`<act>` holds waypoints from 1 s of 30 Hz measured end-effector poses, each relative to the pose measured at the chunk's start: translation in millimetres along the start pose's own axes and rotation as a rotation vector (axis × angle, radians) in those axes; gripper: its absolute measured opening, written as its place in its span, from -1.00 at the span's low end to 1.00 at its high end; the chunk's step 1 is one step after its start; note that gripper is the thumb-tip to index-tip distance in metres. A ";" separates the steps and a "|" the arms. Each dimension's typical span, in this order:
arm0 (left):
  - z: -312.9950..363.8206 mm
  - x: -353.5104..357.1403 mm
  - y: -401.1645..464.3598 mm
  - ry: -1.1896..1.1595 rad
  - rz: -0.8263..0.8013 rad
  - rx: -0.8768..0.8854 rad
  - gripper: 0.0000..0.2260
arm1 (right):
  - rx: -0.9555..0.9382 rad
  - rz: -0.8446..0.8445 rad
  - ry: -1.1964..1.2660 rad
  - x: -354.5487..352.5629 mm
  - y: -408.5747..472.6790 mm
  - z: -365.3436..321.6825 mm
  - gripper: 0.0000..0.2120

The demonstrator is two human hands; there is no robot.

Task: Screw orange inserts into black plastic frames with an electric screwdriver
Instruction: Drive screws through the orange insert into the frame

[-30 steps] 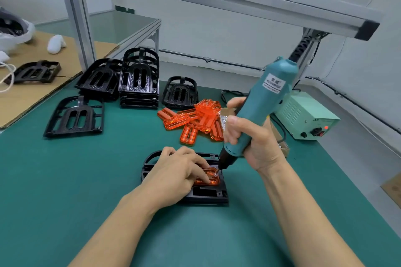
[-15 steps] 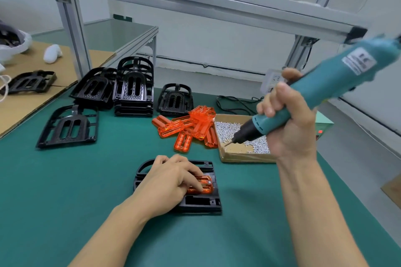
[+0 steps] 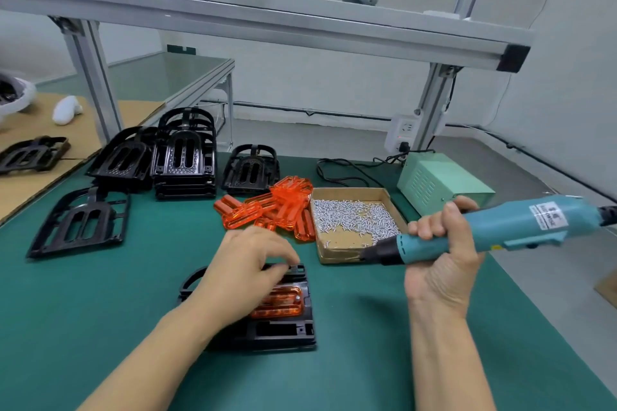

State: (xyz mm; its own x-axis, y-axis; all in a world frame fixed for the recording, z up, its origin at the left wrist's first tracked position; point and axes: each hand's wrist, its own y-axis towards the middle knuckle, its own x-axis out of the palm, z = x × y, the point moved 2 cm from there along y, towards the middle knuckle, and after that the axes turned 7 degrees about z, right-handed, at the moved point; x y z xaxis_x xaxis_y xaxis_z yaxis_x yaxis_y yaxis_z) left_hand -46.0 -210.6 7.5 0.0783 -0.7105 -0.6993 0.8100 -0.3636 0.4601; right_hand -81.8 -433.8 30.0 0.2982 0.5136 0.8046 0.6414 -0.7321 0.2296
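A black plastic frame (image 3: 283,332) lies flat on the green mat in front of me, with an orange insert (image 3: 283,302) seated in its middle. My left hand (image 3: 243,272) rests over the frame's left half, fingertips curled onto its far edge. My right hand (image 3: 440,264) grips a teal electric screwdriver (image 3: 494,230) held nearly level, its black nose pointing left over the near edge of a cardboard box of small silver screws (image 3: 354,217). The bit tip is hidden against the box.
Loose orange inserts (image 3: 270,208) are piled beside the screw box. Stacks of black frames (image 3: 183,157) and single frames (image 3: 80,220) sit at the back left. A pale green power unit (image 3: 440,182) with cables stands at the back right. An aluminium rail (image 3: 267,22) crosses overhead.
My right hand has swung the screwdriver away from the frame, lowering it to nearly level with its nose at the screw box. My left hand's fingers have shifted toward the frame's far edge.
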 end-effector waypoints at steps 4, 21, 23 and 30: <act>18.0 9.4 43.9 0.100 0.005 -0.034 -0.90 | 0.006 0.008 -0.012 -0.4 -3.0 4.1 -0.86; 28.4 87.4 107.1 0.518 -0.368 -0.120 -0.93 | -0.016 0.033 -0.031 -3.6 -2.9 4.2 -0.85; 27.7 89.5 108.0 0.526 -0.378 -0.121 -0.92 | -0.011 0.032 -0.035 -3.2 -3.4 4.5 -0.86; 29.7 93.7 115.6 0.531 -0.459 -0.078 -0.90 | -0.001 0.028 -0.045 -3.2 -4.8 6.7 -0.86</act>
State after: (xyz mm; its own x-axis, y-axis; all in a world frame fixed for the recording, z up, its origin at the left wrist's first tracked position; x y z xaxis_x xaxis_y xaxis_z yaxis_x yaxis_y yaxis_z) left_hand 37.7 -337.1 11.4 -0.0243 -0.0982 -0.9949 0.8671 -0.4974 0.0279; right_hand -81.1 -429.0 22.7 0.3475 0.5129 0.7850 0.6316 -0.7468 0.2083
